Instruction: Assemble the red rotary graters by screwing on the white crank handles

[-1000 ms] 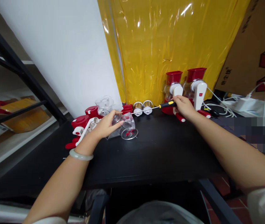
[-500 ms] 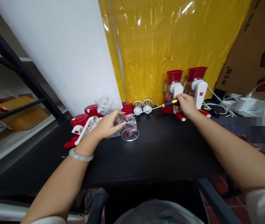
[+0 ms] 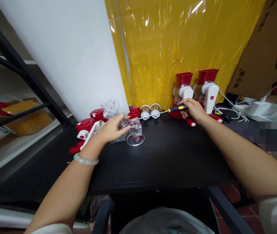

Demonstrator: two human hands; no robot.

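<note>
My left hand (image 3: pixel 114 129), a pale bangle on its wrist, is closed around a clear plastic grater housing (image 3: pixel 135 127) lying tilted on the black table. My right hand (image 3: pixel 194 110) grips the black and yellow handle of a screwdriver (image 3: pixel 177 108). Its long thin shaft points left, and the tip is at the upper edge of the clear housing. Whether the tip touches a screw is too small to tell. Beneath the housing sits a clear round dish (image 3: pixel 135 139) or base with small red bits showing in it.
Two grater drums (image 3: pixel 155 111) stand behind the housing. Two red and white rotary graters (image 3: pixel 210 92) are at the back right, near a white charger (image 3: pixel 257 106) and cables. Red parts (image 3: pixel 85 126), a white crank arm (image 3: pixel 92 133) and another clear housing (image 3: pixel 109 105) lie left on the table (image 3: pixel 167 159).
The view has shifted slightly. Both hands keep their hold, and the screwdriver stays against the clear housing at nearly the same angle.
</note>
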